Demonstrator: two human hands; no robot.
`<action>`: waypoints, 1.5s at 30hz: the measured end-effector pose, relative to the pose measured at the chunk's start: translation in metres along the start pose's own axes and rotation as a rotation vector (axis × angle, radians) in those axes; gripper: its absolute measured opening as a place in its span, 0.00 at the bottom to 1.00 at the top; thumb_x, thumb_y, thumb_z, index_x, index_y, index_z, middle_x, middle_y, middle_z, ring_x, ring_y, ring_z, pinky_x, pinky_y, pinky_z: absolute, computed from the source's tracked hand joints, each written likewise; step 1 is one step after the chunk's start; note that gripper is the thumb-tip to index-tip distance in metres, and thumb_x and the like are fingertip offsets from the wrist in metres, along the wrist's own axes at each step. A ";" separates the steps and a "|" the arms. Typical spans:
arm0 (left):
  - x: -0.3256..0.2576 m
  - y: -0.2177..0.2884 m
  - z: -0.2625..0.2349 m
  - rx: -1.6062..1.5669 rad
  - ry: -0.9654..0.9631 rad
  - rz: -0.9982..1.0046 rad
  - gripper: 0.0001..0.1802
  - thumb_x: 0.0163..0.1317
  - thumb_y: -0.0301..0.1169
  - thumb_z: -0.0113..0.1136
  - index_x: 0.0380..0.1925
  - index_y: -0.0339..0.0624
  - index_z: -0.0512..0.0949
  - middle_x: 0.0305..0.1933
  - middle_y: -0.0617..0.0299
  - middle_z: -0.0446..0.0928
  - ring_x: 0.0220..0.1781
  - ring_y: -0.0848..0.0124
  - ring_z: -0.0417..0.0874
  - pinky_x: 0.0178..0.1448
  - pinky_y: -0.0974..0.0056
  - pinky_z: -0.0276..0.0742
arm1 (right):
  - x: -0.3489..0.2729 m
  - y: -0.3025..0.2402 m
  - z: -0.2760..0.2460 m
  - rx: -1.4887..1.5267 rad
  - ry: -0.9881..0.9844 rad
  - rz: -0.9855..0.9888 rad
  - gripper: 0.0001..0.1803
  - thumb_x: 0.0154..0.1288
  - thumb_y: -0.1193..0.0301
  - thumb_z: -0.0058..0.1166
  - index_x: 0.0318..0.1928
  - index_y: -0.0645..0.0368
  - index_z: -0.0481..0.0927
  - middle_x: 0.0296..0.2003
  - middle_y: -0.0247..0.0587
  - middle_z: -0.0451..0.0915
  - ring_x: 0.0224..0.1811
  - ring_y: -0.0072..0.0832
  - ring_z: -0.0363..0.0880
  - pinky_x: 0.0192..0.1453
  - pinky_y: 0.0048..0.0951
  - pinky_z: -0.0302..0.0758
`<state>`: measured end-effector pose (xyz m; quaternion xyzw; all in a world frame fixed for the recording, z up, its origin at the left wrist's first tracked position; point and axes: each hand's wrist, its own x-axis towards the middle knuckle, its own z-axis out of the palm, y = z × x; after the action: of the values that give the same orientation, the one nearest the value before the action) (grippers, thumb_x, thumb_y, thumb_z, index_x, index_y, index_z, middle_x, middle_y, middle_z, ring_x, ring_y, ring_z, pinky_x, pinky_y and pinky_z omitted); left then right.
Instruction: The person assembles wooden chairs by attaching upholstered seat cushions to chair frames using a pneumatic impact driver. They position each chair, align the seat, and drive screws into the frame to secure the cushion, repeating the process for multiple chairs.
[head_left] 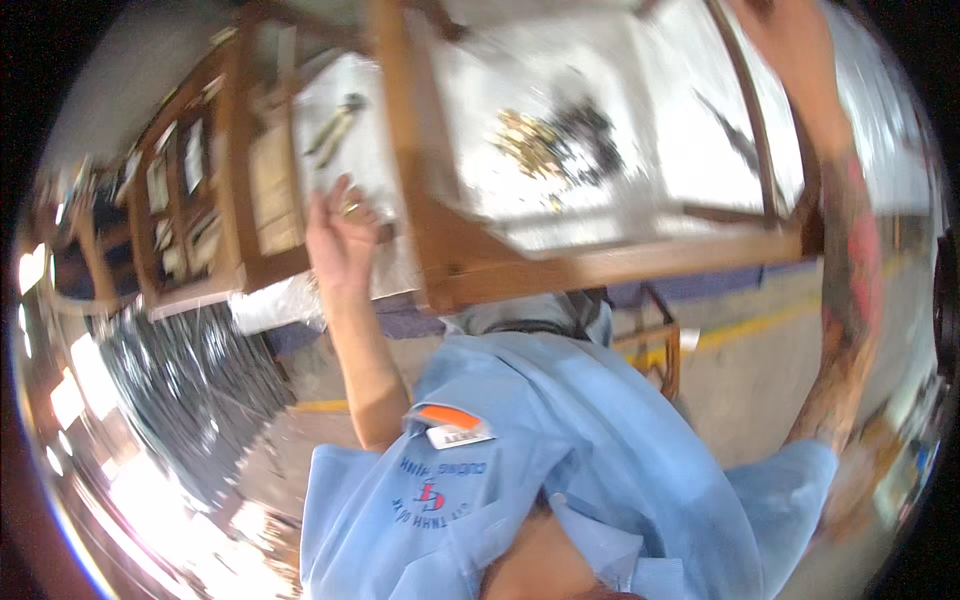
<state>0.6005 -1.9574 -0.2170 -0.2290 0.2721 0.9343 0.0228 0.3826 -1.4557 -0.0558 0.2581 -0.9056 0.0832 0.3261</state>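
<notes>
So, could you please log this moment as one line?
left hand: by wooden frame; right hand: partly cropped; small parts: clustered, blurred

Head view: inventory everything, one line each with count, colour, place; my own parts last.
Near wooden frame: one, brown, before the body.
Other wooden frames: several, brown, upper left.
Work surface: one, silvery white, under the near frame.
Small pieces: uncountable, gold and black, inside the near frame.
Plier-like tool: one, pale handles, left of the near post.
Slim item: one, dark, blurred, right on the surface.
Strips: many, dark grey, lower left.
Floor stripe: two stretches, yellow, either side of the waist.
Shirt: one, light blue, worn.
Left hand: one, bare, left of the near post.
Right hand: one, bare, cut by the top edge.
</notes>
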 end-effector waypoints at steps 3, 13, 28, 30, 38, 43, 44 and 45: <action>-0.003 0.008 0.093 -0.166 -0.185 0.078 0.30 0.73 0.35 0.43 0.66 0.20 0.56 0.64 0.31 0.65 0.66 0.44 0.68 0.73 0.47 0.65 | 0.012 -0.078 -0.039 0.298 -0.171 0.099 0.18 0.64 0.66 0.65 0.52 0.57 0.82 0.43 0.36 0.84 0.43 0.28 0.82 0.44 0.28 0.74; -0.069 0.025 0.160 -0.240 -0.412 0.157 0.37 0.70 0.40 0.45 0.70 0.25 0.51 0.70 0.33 0.60 0.72 0.46 0.65 0.73 0.49 0.62 | 0.079 -0.285 -0.039 0.701 -0.431 -0.341 0.15 0.60 0.66 0.65 0.46 0.56 0.83 0.38 0.39 0.83 0.38 0.36 0.82 0.40 0.36 0.77; -0.073 0.011 0.159 0.011 -0.425 0.209 0.30 0.67 0.29 0.55 0.66 0.26 0.64 0.65 0.42 0.71 0.65 0.56 0.75 0.72 0.55 0.68 | 0.069 -0.285 -0.018 1.126 -0.618 0.116 0.12 0.60 0.73 0.58 0.42 0.65 0.85 0.30 0.47 0.86 0.31 0.30 0.85 0.40 0.30 0.80; -0.069 0.005 0.160 0.139 -0.392 0.251 0.26 0.69 0.28 0.57 0.64 0.25 0.67 0.62 0.44 0.75 0.64 0.58 0.78 0.69 0.58 0.74 | 0.070 -0.278 -0.023 1.108 -0.641 0.163 0.10 0.63 0.75 0.58 0.44 0.64 0.85 0.31 0.38 0.85 0.33 0.21 0.83 0.38 0.25 0.78; -0.060 -0.005 0.169 0.475 -0.253 0.287 0.19 0.71 0.31 0.58 0.52 0.22 0.76 0.43 0.47 0.84 0.40 0.63 0.88 0.47 0.65 0.86 | 0.060 -0.265 -0.036 0.945 -0.553 0.061 0.08 0.66 0.75 0.59 0.43 0.64 0.84 0.32 0.35 0.85 0.33 0.20 0.83 0.38 0.23 0.78; -0.050 -0.015 0.160 0.466 -0.164 0.302 0.17 0.72 0.29 0.54 0.50 0.22 0.76 0.42 0.46 0.83 0.40 0.63 0.88 0.45 0.65 0.85 | 0.075 -0.239 -0.006 0.996 -0.380 0.326 0.12 0.67 0.69 0.60 0.43 0.67 0.85 0.33 0.35 0.86 0.33 0.20 0.83 0.37 0.25 0.76; -0.051 -0.016 0.161 0.439 -0.155 0.292 0.17 0.72 0.30 0.54 0.50 0.22 0.76 0.42 0.46 0.83 0.40 0.63 0.88 0.45 0.65 0.85 | 0.081 -0.223 0.012 0.869 -0.258 0.276 0.14 0.66 0.68 0.60 0.43 0.67 0.85 0.34 0.37 0.87 0.34 0.21 0.83 0.39 0.27 0.77; -0.051 -0.018 0.162 0.422 -0.156 0.274 0.16 0.72 0.30 0.54 0.49 0.23 0.76 0.42 0.46 0.83 0.40 0.63 0.87 0.45 0.65 0.85 | 0.087 -0.203 0.032 0.763 -0.177 0.310 0.14 0.64 0.66 0.61 0.42 0.64 0.87 0.35 0.42 0.87 0.34 0.29 0.85 0.41 0.30 0.78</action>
<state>0.5816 -1.8545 -0.0827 -0.1077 0.4866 0.8662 -0.0356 0.4137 -1.6752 -0.0290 0.2274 -0.8625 0.4381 0.1118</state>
